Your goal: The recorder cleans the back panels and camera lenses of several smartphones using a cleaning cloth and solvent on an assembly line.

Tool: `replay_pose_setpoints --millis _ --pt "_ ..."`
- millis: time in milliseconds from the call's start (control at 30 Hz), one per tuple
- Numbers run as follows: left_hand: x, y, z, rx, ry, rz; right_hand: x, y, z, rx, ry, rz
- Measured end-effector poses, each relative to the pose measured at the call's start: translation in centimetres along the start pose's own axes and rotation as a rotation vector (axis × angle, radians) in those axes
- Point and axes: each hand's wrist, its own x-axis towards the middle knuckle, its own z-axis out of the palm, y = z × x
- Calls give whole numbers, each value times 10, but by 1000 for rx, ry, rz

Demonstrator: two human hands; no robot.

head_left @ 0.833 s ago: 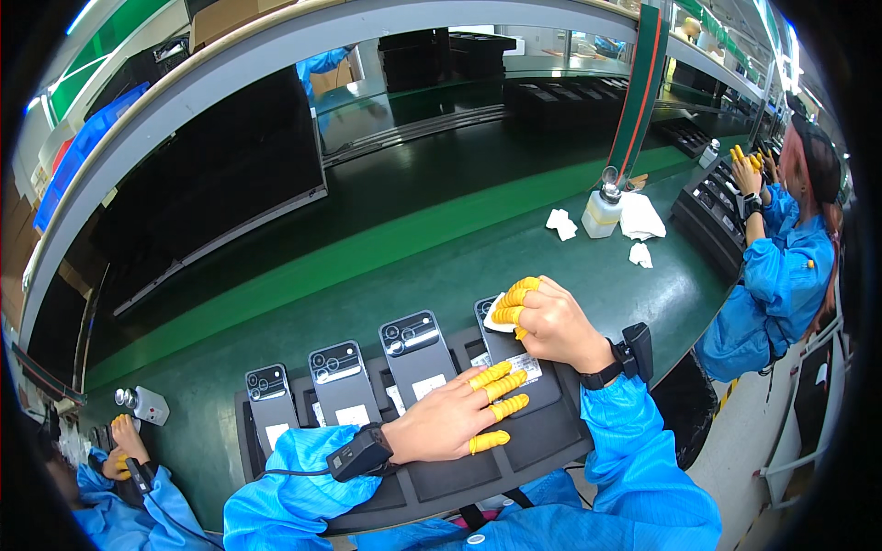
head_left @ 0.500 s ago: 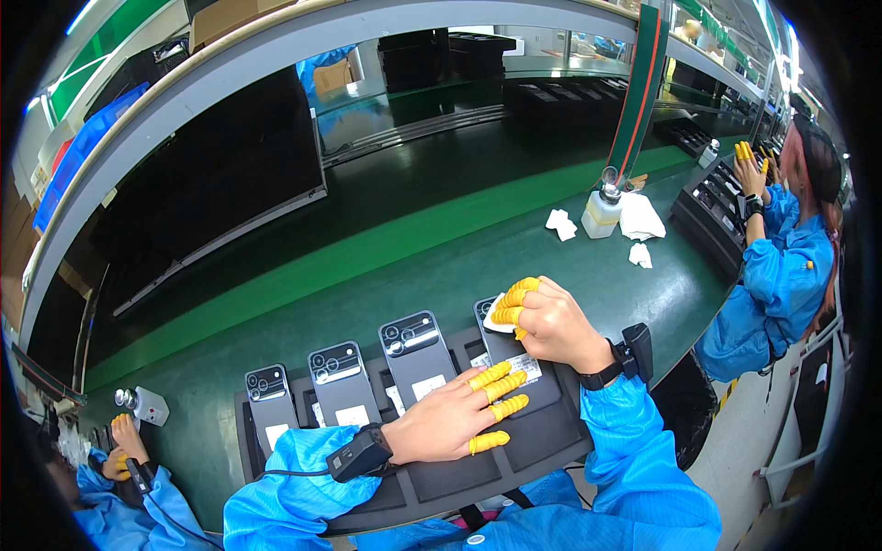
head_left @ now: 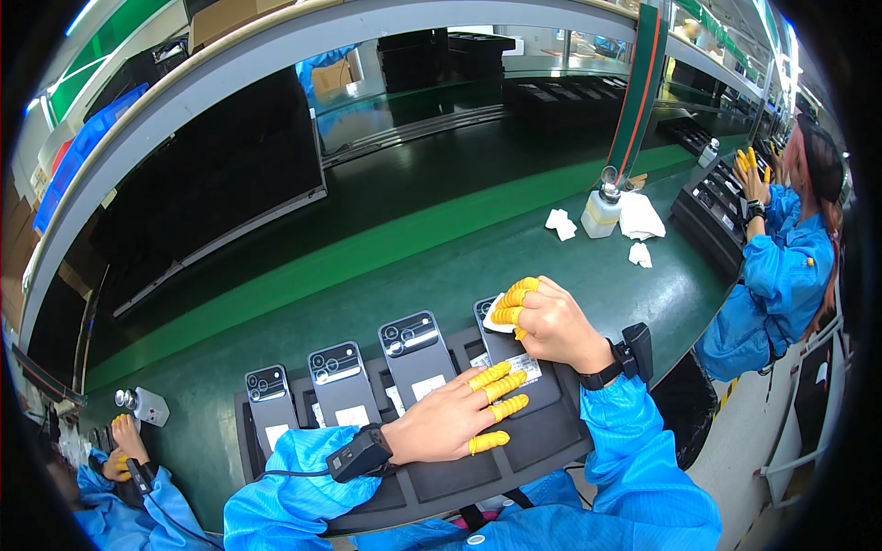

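Note:
A black tray (head_left: 450,479) holds a row of dark grey smartphones lying camera side up, white labels on their backs. My right hand (head_left: 560,326), yellow finger cots on its fingers, pinches a folded white wipe (head_left: 502,318). The wipe rests against the camera end of the rightmost phone (head_left: 499,347), partly hiding its lenses. My left hand (head_left: 441,424) lies open and flat, its yellow-cotted fingers spread over the lower part of that same phone. Left of it are another phone (head_left: 413,347), a third phone (head_left: 338,375) and a further phone (head_left: 269,406).
Beyond the tray, a bottle with a metal top (head_left: 602,213) stands among crumpled white wipes (head_left: 642,217) on the green table (head_left: 367,285). A similar bottle (head_left: 147,406) is at left, near a co-worker's hands (head_left: 129,441). Another co-worker (head_left: 790,248) sits at right beside a black tray (head_left: 709,216).
My hands, the wipe and the phones look unmoved. The co-worker at right has shifted their hands slightly.

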Motion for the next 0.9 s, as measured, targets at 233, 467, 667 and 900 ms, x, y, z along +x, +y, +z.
replay_pose_setpoints --millis 233,467,667,900 --pt "1 0 -1 1 0 6 0 1 3 33 48 -18" --pt "1 0 -1 6 -2 3 -1 3 4 26 35 -23" --pt "0 0 -1 2 -9 -2 0 0 0 25 7 -6" --pt "1 0 -1 -12 -16 1 -2 1 2 27 12 -2"
